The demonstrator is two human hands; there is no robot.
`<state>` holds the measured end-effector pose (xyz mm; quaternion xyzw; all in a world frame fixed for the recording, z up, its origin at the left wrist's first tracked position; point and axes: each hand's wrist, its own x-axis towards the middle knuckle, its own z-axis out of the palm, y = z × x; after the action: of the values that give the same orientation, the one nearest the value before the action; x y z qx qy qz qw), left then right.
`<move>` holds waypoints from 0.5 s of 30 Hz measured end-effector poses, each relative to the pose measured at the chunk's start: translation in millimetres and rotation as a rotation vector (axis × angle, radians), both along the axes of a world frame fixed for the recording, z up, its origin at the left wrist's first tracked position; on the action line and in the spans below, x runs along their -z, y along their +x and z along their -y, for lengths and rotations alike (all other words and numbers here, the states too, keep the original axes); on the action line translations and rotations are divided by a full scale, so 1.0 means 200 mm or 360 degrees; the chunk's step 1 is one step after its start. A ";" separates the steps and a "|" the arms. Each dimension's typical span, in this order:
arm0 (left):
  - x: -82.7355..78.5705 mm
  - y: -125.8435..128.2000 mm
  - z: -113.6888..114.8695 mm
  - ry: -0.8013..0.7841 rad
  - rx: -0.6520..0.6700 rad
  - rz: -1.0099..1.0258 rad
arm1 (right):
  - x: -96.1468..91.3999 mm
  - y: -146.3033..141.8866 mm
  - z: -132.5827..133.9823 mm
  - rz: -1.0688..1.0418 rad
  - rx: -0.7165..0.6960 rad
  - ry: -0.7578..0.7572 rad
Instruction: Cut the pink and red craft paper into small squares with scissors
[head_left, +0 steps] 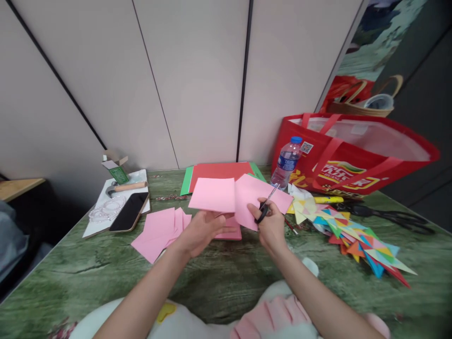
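- Head view, center: the left hand [201, 230] is closed on the near edge of a pink sheet [212, 194], held above the table [116, 282].
- The right hand [271, 230], just apart from the left, is clamped on black-handled scissors [262, 213], their blades pointing far and right; it also grips a second pink sheet [247, 200]. The two sheets meet at an edge; whether they are joined, I cannot tell.
- Below the hands, a pink stack [233, 234] lies on the table; to its left, loose pink papers [158, 228] overlap in a fan.
- Far center: red card [222, 169] lies over green card [186, 181], near the wall.
- Left: a black phone [129, 212], a hammer [127, 187], a beaded strand [108, 209] and an opened green box [118, 173] sit on or against a white sheet [93, 228].
- Right: a water bottle [286, 162] stands beside a red bag [353, 165]; nearer lie a yellow tube [328, 200], larger black scissors [388, 215] and colorful folded paper pieces [356, 235].
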<state>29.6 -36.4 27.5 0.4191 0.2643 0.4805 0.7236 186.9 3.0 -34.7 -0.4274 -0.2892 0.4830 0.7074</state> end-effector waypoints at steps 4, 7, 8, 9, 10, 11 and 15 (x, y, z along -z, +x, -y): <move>-0.03 0.01 -0.01 -0.0411 -0.0310 -0.0197 | -0.03 0.01 0.01 0.0290 0.0027 0.0241; -0.08 0.03 0.01 -0.0565 -0.0611 -0.0296 | -0.04 0.01 0.03 0.0444 0.0086 0.0352; -0.09 0.04 0.02 -0.0559 -0.0693 -0.0278 | -0.04 0.02 0.03 0.0482 0.0113 0.0376; -0.11 0.05 0.03 -0.0541 -0.0752 -0.0249 | -0.05 0.02 0.03 0.0512 0.0135 0.0396; -0.12 0.05 0.04 -0.0517 -0.0783 -0.0215 | -0.06 0.02 0.03 0.0531 0.0155 0.0412; -0.14 0.06 0.04 -0.0492 -0.0804 -0.0176 | -0.07 0.03 0.02 0.0545 0.0153 0.0426; -0.17 0.04 0.02 -0.0416 -0.0962 0.0038 | -0.22 0.06 -0.01 0.0541 0.0140 0.0467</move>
<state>37.5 -39.7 60.7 0.2196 0.4275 0.6405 0.5989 198.3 4.9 9.2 -0.4074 -0.4525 0.3254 0.7234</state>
